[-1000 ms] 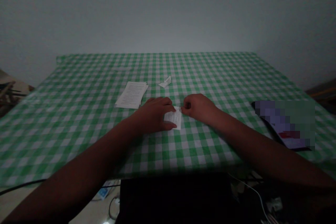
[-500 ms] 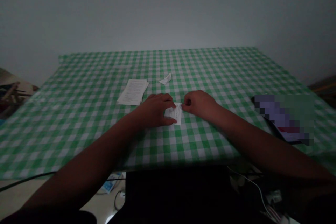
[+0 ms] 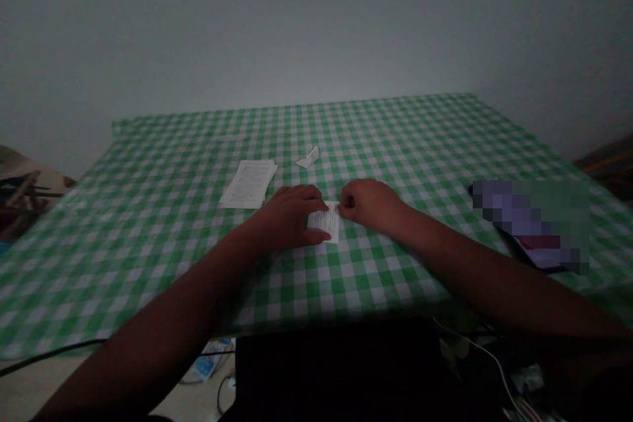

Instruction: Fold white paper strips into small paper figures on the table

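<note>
A small folded white printed paper [image 3: 327,223] lies on the green-checked tablecloth [image 3: 148,224] in the middle of the table. My left hand [image 3: 287,214] rests on its left part, thumb and fingers bracketing it and pressing it down. My right hand [image 3: 368,203] is curled beside the paper's upper right corner, fingertips pinched at that edge. Both forearms reach in from the near side.
A stack of printed sheets [image 3: 248,182] lies behind and left of my hands. A small folded paper scrap [image 3: 307,159] sits farther back. A dark flat object [image 3: 531,231], partly blurred, lies at the right. Cables [image 3: 475,349] hang below the table's near edge.
Both hands stay on the folded paper with hardly any shift. The view has tilted a little, so everything sits slightly lower and to the left.
</note>
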Demonstrator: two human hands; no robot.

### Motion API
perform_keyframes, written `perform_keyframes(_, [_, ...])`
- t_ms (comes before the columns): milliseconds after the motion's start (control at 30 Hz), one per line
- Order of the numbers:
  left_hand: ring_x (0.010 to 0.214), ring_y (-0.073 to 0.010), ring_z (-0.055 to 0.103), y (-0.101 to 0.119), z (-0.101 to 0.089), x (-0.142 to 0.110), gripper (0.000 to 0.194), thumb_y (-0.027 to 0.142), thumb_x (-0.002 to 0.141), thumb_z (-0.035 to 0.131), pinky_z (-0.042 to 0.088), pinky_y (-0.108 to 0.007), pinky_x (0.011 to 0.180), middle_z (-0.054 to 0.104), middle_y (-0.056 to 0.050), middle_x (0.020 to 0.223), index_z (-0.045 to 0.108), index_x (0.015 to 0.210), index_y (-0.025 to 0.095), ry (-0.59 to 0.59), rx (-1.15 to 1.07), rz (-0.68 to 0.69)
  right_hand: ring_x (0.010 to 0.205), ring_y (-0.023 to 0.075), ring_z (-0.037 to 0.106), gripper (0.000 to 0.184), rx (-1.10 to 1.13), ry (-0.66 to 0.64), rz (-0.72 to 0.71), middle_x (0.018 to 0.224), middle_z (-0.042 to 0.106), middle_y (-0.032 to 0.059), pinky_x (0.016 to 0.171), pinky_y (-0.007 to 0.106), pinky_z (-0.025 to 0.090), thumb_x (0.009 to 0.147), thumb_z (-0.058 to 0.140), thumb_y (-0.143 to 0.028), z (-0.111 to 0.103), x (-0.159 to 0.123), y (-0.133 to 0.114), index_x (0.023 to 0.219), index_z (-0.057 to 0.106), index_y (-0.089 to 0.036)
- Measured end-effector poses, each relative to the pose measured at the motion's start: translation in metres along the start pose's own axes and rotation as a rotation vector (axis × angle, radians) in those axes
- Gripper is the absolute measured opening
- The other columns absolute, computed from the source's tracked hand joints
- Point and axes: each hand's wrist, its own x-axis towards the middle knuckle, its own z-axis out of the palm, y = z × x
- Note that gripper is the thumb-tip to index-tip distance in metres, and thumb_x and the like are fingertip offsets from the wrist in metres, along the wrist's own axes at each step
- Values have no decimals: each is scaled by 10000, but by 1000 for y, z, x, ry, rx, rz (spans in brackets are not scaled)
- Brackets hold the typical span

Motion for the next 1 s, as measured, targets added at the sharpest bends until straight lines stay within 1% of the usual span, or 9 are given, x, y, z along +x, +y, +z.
perform_keyframes(133, [1131,-251,578,-1,1,0,485,509,795,729,382,-408,972,606,-57,1234,646,1183,230,11,-4,4,684,163,543,195,-8,43,41,780,671,48,554,300,299,860,625,-340,-2,10,6,736,668,-195])
perform_keyframes(267, [1135,-253,577,0,1,1,475,504,790,734,387,-404,972,610,-60,1238,652,1174,235,10,-9,-5,688,160,545,178,-25,64,19,788,671,48,558,297,303,850,624,-309,-1,7,5,727,659,-187])
perform_keyframes(367, [1131,-252,578,1,0,0,472,498,787,738,387,-404,967,611,-54,1232,652,1174,242,11,-6,-15,689,144,552,151,32,25,-45,791,674,33,573,282,324,836,633,-304,1,-5,-1,745,669,-190])
perform_keyframes(500, [1135,-254,574,1,0,-1,465,483,794,728,377,-405,968,615,-46,1225,638,1197,269,4,-4,-5,631,125,536,124,107,-78,-130,745,661,10,552,273,316,808,658,-296,5,-14,-9,728,663,-201])
perform_keyframes(667, [1149,-268,567,0,1,-1,518,527,776,730,362,-419,985,601,-60,1261,635,1204,251,-1,3,-2,672,138,547,149,62,-12,-52,775,662,33,582,277,333,835,650,-297,2,-2,-1,740,666,-183])
perform_keyframes(733, [1158,-272,563,0,1,-1,527,534,779,725,354,-429,993,597,-65,1276,632,1211,248,-5,7,-6,688,142,551,159,45,-6,-48,793,664,40,595,276,340,849,641,-306,0,0,2,755,671,-182])
perform_keyframes(800, [1162,-270,562,1,0,-2,528,531,781,726,349,-434,995,594,-66,1281,629,1216,247,-4,5,-12,685,140,552,149,47,-31,-74,791,666,36,594,274,340,843,646,-306,-1,-3,1,762,673,-185])
perform_keyframes(933, [1157,-264,562,2,-1,-2,499,494,781,740,351,-424,988,602,-53,1252,631,1208,261,-10,5,-6,644,127,545,132,89,-128,-181,748,666,12,562,268,323,809,666,-296,0,-16,-7,721,666,-197])
perform_keyframes(1000, [1156,-263,563,1,-1,-3,492,483,781,742,349,-420,992,606,-55,1245,633,1205,257,-8,7,0,619,124,532,125,100,-128,-175,727,661,6,545,269,311,794,677,-296,1,-18,-8,716,666,-199])
